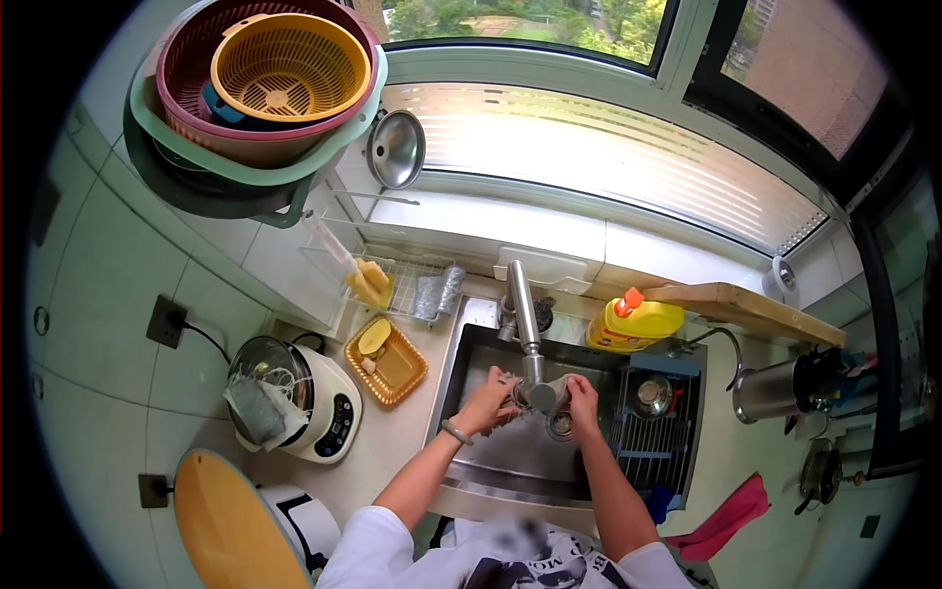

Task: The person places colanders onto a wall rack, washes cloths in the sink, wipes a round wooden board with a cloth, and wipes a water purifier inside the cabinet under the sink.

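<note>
Over sink [520, 465], under faucet [525, 312]: right hand [583, 401] pinching greyish cloth [559, 392], left hand [489, 401] gripping its other side.

You are in a kitchen, most likely a home one, as shown by the steel sink [520, 456] with its faucet [525, 314], the yellow detergent bottle [633, 327], the stacked colanders [289, 71], the white countertop cooker [329, 402] on the counter [392, 432], and the wooden cutting board [751, 309] by the window [530, 22].

Matt cloth [557, 389] in the fingers [583, 389]; smooth, shiny metal tap [526, 312] just above them; duller metal sink [510, 454] beneath; beyond, rightward, glossy plastic bottle [640, 326], smooth wooden board [748, 308].
</note>
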A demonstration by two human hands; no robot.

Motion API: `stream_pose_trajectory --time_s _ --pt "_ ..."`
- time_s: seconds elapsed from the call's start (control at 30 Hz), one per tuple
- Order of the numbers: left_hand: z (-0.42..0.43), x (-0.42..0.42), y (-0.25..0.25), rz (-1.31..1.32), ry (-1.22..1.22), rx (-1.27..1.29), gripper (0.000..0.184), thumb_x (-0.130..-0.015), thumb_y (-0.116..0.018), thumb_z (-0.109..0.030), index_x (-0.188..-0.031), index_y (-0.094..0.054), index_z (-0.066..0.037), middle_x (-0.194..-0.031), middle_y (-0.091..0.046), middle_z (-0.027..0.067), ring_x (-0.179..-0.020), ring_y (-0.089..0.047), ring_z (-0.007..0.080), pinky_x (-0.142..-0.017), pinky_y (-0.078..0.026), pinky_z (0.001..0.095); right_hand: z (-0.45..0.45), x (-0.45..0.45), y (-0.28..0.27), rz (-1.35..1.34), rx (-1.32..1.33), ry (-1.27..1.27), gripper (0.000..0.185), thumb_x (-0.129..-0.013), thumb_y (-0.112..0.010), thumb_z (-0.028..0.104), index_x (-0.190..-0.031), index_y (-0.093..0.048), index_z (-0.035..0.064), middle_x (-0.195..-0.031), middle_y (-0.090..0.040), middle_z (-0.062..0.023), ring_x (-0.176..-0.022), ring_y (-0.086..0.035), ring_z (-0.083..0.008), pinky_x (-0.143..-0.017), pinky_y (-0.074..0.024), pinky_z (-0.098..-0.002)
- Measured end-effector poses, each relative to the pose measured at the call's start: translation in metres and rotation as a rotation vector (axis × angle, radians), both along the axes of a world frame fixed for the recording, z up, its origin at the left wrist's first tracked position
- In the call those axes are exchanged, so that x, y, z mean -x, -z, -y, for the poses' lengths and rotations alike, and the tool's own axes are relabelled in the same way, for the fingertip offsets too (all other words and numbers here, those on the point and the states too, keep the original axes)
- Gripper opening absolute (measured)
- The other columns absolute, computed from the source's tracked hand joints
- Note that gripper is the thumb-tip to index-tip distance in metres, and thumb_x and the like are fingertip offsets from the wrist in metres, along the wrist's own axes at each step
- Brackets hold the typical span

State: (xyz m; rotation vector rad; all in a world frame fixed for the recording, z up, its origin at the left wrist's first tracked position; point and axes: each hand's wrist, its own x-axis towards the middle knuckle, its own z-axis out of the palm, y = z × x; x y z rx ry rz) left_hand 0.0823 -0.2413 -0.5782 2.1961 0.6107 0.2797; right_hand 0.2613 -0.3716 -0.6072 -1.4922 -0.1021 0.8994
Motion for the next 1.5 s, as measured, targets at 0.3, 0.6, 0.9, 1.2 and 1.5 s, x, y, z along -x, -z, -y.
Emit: stream_pose_trajectory --time_s 0.3,0.6,0.9,1.2,1.5 --pt "0.064 -0.031 0.096 0.149 -0.303 0.334 0.035 -0.080 -0.070 -0.026 -0.106 -0.058 -0.006 -0.104 -0.056 0.0129 -0.097 -0.055 0.0320 -0.084 -0.044 0.0435 0.001 0.041 0.044 -0.647 0.155 0.007 0.047 -0.096 -0.045 0.047 -0.109 -0.061 0.0042 -0.102 -0.065 -0.0080 -0.089 -0.062 -0.0196 -0.084 -0.0486 -0.0331" --pt "0.050 -0.038 0.134 0.270 -0.323 0.641 0.029 -0.085 -0.067 -0.024 -0.107 -0.058 -0.007 -0.111 -0.058 0.0110 -0.104 -0.055 0.0225 -0.086 -0.045 0.0379 -0.010 0.098 -0.008 -0.678 -0.262 0.107 0.029 -0.097 -0.044 0.027 -0.107 -0.060 0.0050 -0.099 -0.065 -0.0081 -0.090 -0.062 -0.0190 -0.081 -0.0517 -0.0343" --pt "0.097 -0.044 0.138 0.371 -0.217 0.455 0.064 -0.085 -0.062 -0.023 -0.140 -0.034 -0.005 -0.140 -0.039 0.0191 -0.134 -0.034 0.0281 -0.109 -0.029 0.0352 -0.006 0.073 0.075 -0.700 -0.369 0.033 0.054 -0.094 -0.046 0.048 -0.132 -0.048 0.0095 -0.123 -0.054 -0.0060 -0.112 -0.052 -0.0218 -0.098 -0.0408 -0.0383" --pt "0.085 -0.060 0.113 0.163 -0.734 0.508 0.049 -0.089 -0.055 -0.026 -0.130 -0.048 -0.001 -0.129 -0.052 0.0209 -0.123 -0.047 0.0355 -0.105 -0.035 0.0378 -0.018 0.057 0.077 -0.733 -0.354 0.063 0.052 -0.100 -0.037 0.034 -0.143 -0.035 0.0051 -0.145 -0.039 -0.0132 -0.135 -0.036 -0.0211 -0.114 -0.0251 -0.0346" --pt "0.051 -0.036 0.021 0.268 0.087 -0.385 0.040 -0.089 -0.057 -0.024 -0.125 -0.053 -0.005 -0.122 -0.058 0.0145 -0.115 -0.054 0.0331 -0.103 -0.039 0.0374 -0.023 0.019 0.020 -1.174 -0.155 0.069 0.065 -0.093 -0.034 0.062 -0.113 -0.058 0.0049 -0.108 -0.063 -0.0063 -0.091 -0.063 -0.0201 -0.090 -0.0498 -0.0398"
